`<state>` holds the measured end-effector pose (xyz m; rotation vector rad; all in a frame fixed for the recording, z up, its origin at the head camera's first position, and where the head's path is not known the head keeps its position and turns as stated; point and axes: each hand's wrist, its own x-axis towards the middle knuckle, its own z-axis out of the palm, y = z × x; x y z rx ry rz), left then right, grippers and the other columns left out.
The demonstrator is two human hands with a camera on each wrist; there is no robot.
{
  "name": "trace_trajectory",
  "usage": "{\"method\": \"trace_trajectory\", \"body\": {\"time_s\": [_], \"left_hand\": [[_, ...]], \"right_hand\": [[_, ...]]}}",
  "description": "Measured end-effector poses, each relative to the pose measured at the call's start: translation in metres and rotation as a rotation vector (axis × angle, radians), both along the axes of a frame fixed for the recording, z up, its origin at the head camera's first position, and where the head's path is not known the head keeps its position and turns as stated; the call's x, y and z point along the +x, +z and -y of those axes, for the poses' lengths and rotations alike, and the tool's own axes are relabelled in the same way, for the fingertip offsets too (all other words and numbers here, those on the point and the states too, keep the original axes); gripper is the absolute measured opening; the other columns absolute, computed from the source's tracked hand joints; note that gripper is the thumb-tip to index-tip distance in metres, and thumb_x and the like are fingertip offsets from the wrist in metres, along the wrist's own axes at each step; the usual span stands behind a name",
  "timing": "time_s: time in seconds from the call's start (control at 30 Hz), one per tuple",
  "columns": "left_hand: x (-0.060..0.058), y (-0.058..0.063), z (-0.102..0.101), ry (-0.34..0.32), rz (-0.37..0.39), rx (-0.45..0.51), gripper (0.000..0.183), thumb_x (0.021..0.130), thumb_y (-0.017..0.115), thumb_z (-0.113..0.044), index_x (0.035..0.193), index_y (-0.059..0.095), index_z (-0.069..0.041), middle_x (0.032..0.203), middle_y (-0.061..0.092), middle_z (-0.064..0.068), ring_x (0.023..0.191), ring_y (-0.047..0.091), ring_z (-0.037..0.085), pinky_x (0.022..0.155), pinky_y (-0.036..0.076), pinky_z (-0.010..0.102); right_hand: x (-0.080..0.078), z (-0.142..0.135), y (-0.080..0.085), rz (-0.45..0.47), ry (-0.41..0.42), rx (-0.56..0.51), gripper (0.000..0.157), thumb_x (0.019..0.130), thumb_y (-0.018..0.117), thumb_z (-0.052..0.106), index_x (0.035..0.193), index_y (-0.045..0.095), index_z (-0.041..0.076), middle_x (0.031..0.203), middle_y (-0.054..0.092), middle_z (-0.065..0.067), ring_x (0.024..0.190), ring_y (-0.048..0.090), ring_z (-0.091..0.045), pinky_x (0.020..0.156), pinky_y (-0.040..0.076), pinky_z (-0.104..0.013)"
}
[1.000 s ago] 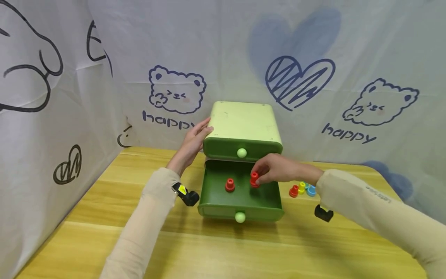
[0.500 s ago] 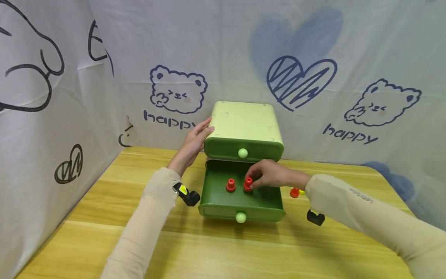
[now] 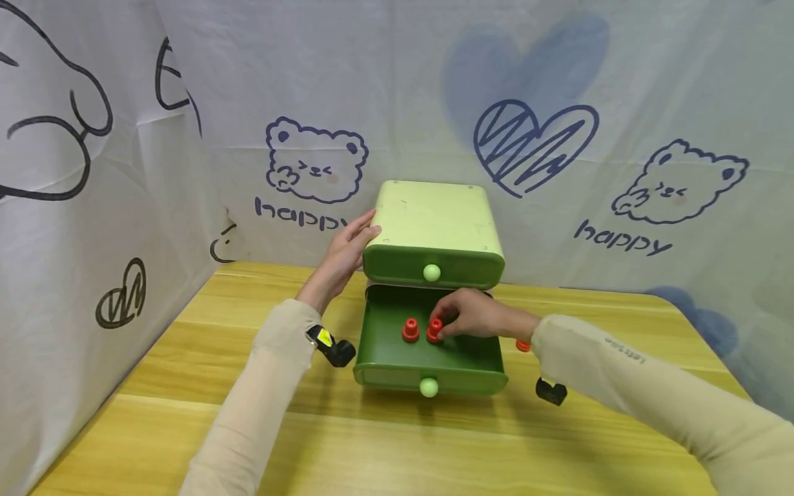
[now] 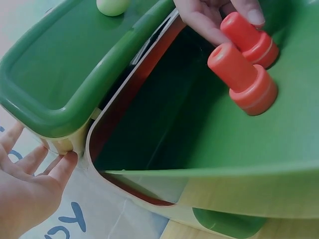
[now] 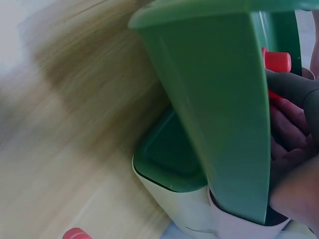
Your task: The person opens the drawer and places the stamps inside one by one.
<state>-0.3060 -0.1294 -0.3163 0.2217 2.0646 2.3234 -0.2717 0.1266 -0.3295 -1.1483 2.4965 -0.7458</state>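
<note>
While the left hand (image 3: 343, 251) rests its loose, nearly straight fingers on the left side of the pale yellow drawer chest (image 3: 437, 217), the right hand (image 3: 469, 313) reaches over the right wall of the pulled-out lower green drawer (image 3: 428, 377). Its thumb and finger are closed in a small pinch on a red stepped peg (image 3: 435, 331). That peg is upright, fat end down, and I can't tell if its bottom sits fully on the drawer floor. Just to its left, another red stepped peg (image 3: 411, 330) stands the same way, with a thin gap between them, so the side by side fit seems to matter most. The right hand is much nearer to both; the left holds no peg and is well apart, up and to the left. A third red peg (image 3: 524, 346) is on the surface (image 3: 310, 441), right of the drawer, partly hidden by the right arm.
</note>
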Motion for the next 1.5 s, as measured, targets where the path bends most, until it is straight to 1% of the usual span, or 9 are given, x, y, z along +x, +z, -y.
{"method": "trace_trajectory", "body": {"time_s": [0.27, 0.43, 0.63, 0.77, 0.97, 1.13, 1.23, 1.4, 1.5], "left_hand": [[0.001, 0.0, 0.0, 0.002, -0.005, -0.001, 0.057, 0.098, 0.054, -0.024, 0.151, 0.034, -0.018, 0.154, 0.031, 0.009, 0.131, 0.042, 0.026, 0.102, 0.043, 0.038], [0.001, 0.0, 0.0, 0.002, -0.007, 0.001, 0.057, 0.098, 0.054, -0.024, 0.151, 0.034, -0.018, 0.153, 0.032, 0.009, 0.131, 0.042, 0.026, 0.102, 0.044, 0.038], [0.001, -0.001, 0.001, 0.011, -0.008, 0.001, 0.057, 0.098, 0.054, -0.024, 0.151, 0.035, -0.018, 0.153, 0.033, 0.009, 0.13, 0.043, 0.027, 0.101, 0.044, 0.038], [0.001, -0.001, 0.0, 0.005, -0.004, 0.0, 0.057, 0.098, 0.054, -0.024, 0.151, 0.034, -0.018, 0.154, 0.031, 0.009, 0.131, 0.042, 0.026, 0.102, 0.044, 0.038], [0.0, -0.001, 0.0, 0.002, -0.003, -0.004, 0.058, 0.098, 0.054, -0.024, 0.151, 0.034, -0.018, 0.153, 0.032, 0.009, 0.13, 0.043, 0.027, 0.102, 0.044, 0.038], [0.001, 0.0, 0.0, 0.004, -0.004, -0.008, 0.057, 0.098, 0.054, -0.024, 0.151, 0.034, -0.019, 0.154, 0.031, 0.008, 0.129, 0.044, 0.026, 0.101, 0.044, 0.038], [0.001, 0.0, 0.0, 0.003, -0.003, -0.005, 0.057, 0.098, 0.054, -0.024, 0.151, 0.034, -0.019, 0.154, 0.031, 0.008, 0.129, 0.045, 0.026, 0.101, 0.045, 0.038], [0.001, 0.0, -0.001, 0.003, -0.002, -0.003, 0.057, 0.098, 0.054, -0.024, 0.151, 0.034, -0.018, 0.154, 0.031, 0.009, 0.129, 0.044, 0.026, 0.101, 0.044, 0.037], [0.001, 0.0, -0.001, 0.006, -0.002, -0.01, 0.057, 0.098, 0.054, -0.024, 0.152, 0.034, -0.018, 0.154, 0.031, 0.008, 0.13, 0.044, 0.026, 0.101, 0.044, 0.037]], "right_hand": [[0.0, 0.002, -0.006, -0.014, -0.063, 0.03, 0.021, 0.083, 0.076, 0.012, 0.103, 0.073, 0.004, 0.097, 0.071, -0.001, 0.092, 0.065, -0.017, 0.078, 0.053, -0.032], [0.002, 0.002, -0.003, -0.028, -0.069, 0.049, 0.027, 0.083, 0.076, 0.012, 0.108, 0.071, 0.003, 0.102, 0.07, -0.004, 0.097, 0.064, -0.021, 0.083, 0.053, -0.035], [0.008, -0.004, 0.001, -0.062, -0.048, 0.064, 0.035, 0.083, 0.076, 0.012, 0.114, 0.068, 0.001, 0.111, 0.069, -0.009, 0.104, 0.063, -0.025, 0.089, 0.052, -0.039], [0.013, -0.009, 0.006, -0.062, -0.06, 0.036, 0.035, 0.084, 0.075, 0.01, 0.117, 0.067, 0.0, 0.113, 0.068, -0.01, 0.105, 0.063, -0.025, 0.09, 0.051, -0.04], [0.028, -0.023, 0.018, -0.029, -0.11, -0.062, 0.034, 0.087, 0.071, 0.008, 0.119, 0.064, -0.003, 0.113, 0.067, -0.013, 0.105, 0.063, -0.027, 0.086, 0.053, -0.039], [0.037, -0.041, 0.025, -0.036, -0.189, -0.124, 0.032, 0.09, 0.068, 0.01, 0.119, 0.064, -0.003, 0.111, 0.068, -0.014, 0.102, 0.064, -0.026, 0.084, 0.054, -0.041], [0.039, -0.055, 0.027, -0.025, -0.257, -0.165, 0.031, 0.092, 0.066, 0.013, 0.119, 0.064, -0.003, 0.111, 0.068, -0.014, 0.101, 0.064, -0.026, 0.084, 0.054, -0.041], [0.039, -0.081, 0.029, -0.004, -0.391, -0.247, 0.032, 0.095, 0.064, 0.017, 0.12, 0.064, -0.003, 0.113, 0.066, -0.016, 0.1, 0.063, -0.028, 0.076, 0.056, -0.03], [0.037, -0.096, 0.025, -0.004, -0.469, -0.278, 0.034, 0.096, 0.062, 0.02, 0.121, 0.063, -0.003, 0.116, 0.065, -0.017, 0.1, 0.062, -0.028, 0.074, 0.055, -0.025]]}}
